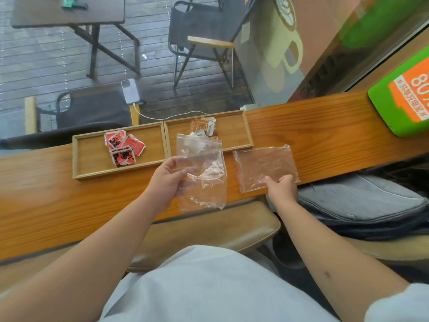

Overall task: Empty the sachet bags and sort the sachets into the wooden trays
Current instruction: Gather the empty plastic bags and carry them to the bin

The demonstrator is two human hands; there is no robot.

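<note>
So the wooden counter (301,122) runs across the whole view, with a window along its far edge. Two shallow wooden trays sit side by side at that far edge, touching end to end. The left tray (92,159) has a little heap of red sachets (123,147) near its middle. The right tray (234,133) has a few orange-brown sachets (203,127) bunched toward its left end, partly hidden behind a plastic bag.

That bag, the left bag (204,173), is clear and crumpled, looks empty, and is lifted off the counter, hanging over the near edge. The left hand (169,180) has it pinched at the bag's left side, thumb on top, fingers showing faintly through the plastic behind.

The second clear bag (264,166) lies flat on the counter just right of the first one, right by the near edge, below the right tray's near right corner. Looks empty too. The right hand (282,185) is on its near edge with fingers curled together, thumb on top of the plastic. Can't really tell if it's gripping the bag or just pressing it down.

A white phone (130,91) leans on the glass past the left tray, cable plugged in. Green and orange sign (404,98) at the far right end of the counter.
</note>
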